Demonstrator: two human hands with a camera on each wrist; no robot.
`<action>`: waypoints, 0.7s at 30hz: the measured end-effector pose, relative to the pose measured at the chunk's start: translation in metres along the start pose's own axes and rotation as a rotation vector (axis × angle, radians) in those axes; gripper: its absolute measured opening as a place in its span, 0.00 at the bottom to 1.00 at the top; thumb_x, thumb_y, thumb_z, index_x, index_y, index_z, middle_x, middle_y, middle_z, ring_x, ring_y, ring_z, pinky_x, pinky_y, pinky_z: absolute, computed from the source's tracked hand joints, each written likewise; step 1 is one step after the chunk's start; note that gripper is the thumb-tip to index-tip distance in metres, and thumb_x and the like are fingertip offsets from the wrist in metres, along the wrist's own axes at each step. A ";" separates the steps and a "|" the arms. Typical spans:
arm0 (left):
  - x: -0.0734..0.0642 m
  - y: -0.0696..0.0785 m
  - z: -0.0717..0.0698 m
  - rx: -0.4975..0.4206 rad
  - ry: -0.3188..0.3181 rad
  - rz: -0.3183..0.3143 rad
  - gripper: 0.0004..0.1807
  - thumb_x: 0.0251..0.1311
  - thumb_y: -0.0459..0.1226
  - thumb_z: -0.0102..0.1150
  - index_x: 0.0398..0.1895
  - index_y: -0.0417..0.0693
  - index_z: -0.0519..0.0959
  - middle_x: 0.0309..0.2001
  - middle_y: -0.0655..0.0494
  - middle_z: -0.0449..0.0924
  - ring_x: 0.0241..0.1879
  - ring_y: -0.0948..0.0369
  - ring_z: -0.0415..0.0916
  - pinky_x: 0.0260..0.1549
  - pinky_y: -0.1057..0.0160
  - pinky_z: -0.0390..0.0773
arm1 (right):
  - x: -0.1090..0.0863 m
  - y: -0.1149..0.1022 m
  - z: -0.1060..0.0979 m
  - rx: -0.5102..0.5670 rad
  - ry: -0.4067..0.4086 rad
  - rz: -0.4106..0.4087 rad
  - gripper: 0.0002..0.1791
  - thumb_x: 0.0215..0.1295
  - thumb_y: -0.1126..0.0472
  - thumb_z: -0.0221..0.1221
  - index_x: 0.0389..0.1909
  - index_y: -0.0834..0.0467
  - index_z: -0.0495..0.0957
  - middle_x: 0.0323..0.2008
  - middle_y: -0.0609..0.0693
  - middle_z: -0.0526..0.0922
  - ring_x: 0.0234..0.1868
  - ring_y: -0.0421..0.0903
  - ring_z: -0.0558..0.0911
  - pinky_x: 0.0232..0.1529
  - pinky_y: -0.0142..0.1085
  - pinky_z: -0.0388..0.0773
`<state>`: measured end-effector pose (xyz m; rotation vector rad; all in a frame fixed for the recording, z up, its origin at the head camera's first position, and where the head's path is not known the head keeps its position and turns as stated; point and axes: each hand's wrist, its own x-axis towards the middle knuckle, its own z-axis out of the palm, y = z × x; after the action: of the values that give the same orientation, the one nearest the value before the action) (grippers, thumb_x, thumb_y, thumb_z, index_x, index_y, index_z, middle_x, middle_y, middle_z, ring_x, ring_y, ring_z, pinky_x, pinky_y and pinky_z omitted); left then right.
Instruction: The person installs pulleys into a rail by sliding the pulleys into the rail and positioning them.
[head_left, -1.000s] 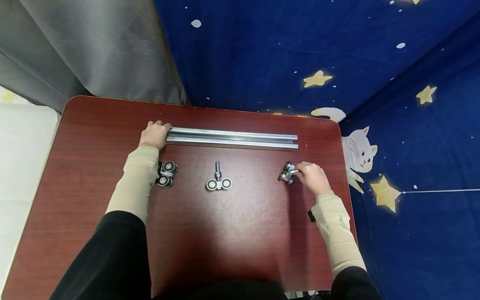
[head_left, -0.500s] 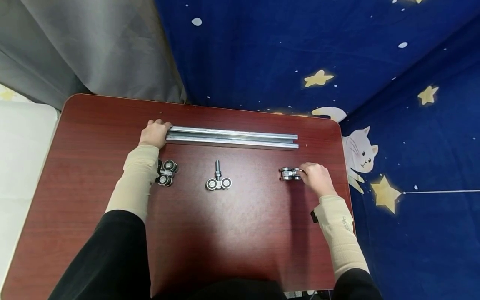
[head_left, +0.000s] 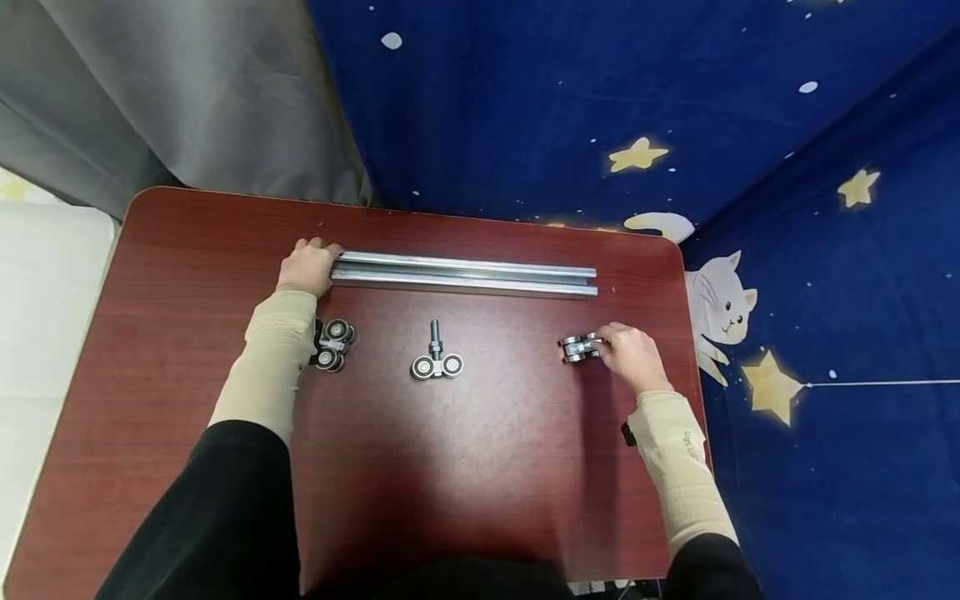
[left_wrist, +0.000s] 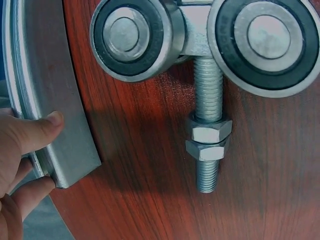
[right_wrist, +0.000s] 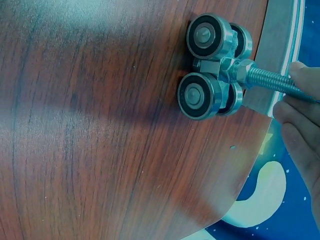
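Observation:
A silver metal track [head_left: 465, 273] lies along the back of the table, its open channel facing up. My left hand [head_left: 306, 268] grips the track's left end; in the left wrist view the thumb [left_wrist: 42, 131] presses on its side wall. At the right, my right hand [head_left: 632, 354] pinches the threaded bolt of a roller trolley [head_left: 578, 348]. In the right wrist view the bolt [right_wrist: 272, 80] points toward the fingers, and the wheels [right_wrist: 204, 36] face away from the hand.
A second roller trolley [head_left: 437, 367] lies mid-table with its bolt pointing to the back. A third trolley [head_left: 335, 345] lies beside the left forearm, partly hidden by the sleeve in the head view. Blue and grey curtains hang behind the red-brown table [head_left: 480, 467].
The right hand has turned the roller trolley, so its wheels now sit at a different angle, and has shifted slightly right. The left hand and the track have stayed put.

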<state>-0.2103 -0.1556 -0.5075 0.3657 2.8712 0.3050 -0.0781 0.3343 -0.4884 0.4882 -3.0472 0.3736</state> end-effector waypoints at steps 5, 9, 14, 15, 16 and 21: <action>0.002 0.000 0.001 0.008 0.001 -0.006 0.27 0.43 0.25 0.57 0.52 0.38 0.71 0.44 0.34 0.69 0.46 0.38 0.65 0.32 0.36 0.73 | 0.001 0.001 0.000 0.031 -0.039 0.000 0.05 0.46 0.67 0.64 0.27 0.61 0.79 0.25 0.52 0.80 0.23 0.49 0.78 0.26 0.46 0.74; 0.003 -0.001 0.001 0.007 -0.002 0.001 0.27 0.43 0.25 0.58 0.52 0.38 0.71 0.44 0.34 0.69 0.46 0.38 0.65 0.32 0.36 0.73 | 0.003 0.003 0.000 0.073 -0.065 -0.010 0.05 0.45 0.71 0.64 0.26 0.63 0.79 0.23 0.52 0.79 0.22 0.47 0.75 0.26 0.44 0.73; 0.004 -0.004 0.001 0.003 -0.002 0.003 0.28 0.41 0.25 0.58 0.52 0.39 0.71 0.44 0.35 0.70 0.45 0.38 0.65 0.31 0.37 0.73 | 0.005 0.004 0.001 0.101 -0.073 -0.017 0.04 0.47 0.70 0.63 0.26 0.62 0.79 0.25 0.52 0.80 0.23 0.46 0.76 0.26 0.42 0.73; 0.004 -0.004 0.001 -0.001 -0.002 0.004 0.28 0.41 0.25 0.58 0.52 0.39 0.71 0.43 0.35 0.70 0.45 0.38 0.65 0.31 0.36 0.73 | 0.005 0.004 0.001 0.101 -0.075 -0.015 0.03 0.47 0.70 0.63 0.25 0.62 0.80 0.25 0.52 0.81 0.23 0.46 0.77 0.26 0.42 0.73; 0.004 -0.005 0.001 -0.005 -0.004 0.003 0.28 0.41 0.25 0.59 0.53 0.39 0.71 0.44 0.35 0.70 0.45 0.38 0.65 0.31 0.36 0.73 | 0.004 0.004 0.000 0.097 -0.078 -0.011 0.03 0.48 0.69 0.63 0.25 0.61 0.80 0.25 0.52 0.81 0.24 0.47 0.77 0.26 0.42 0.74; 0.003 -0.003 0.001 -0.011 -0.007 -0.007 0.28 0.42 0.25 0.58 0.53 0.40 0.71 0.44 0.35 0.69 0.46 0.37 0.64 0.31 0.36 0.73 | 0.002 0.005 -0.002 0.078 -0.076 0.000 0.02 0.48 0.68 0.64 0.24 0.60 0.80 0.24 0.51 0.81 0.23 0.47 0.78 0.25 0.43 0.74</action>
<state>-0.2130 -0.1571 -0.5095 0.3537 2.8618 0.3172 -0.0818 0.3390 -0.4876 0.5182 -3.1153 0.4863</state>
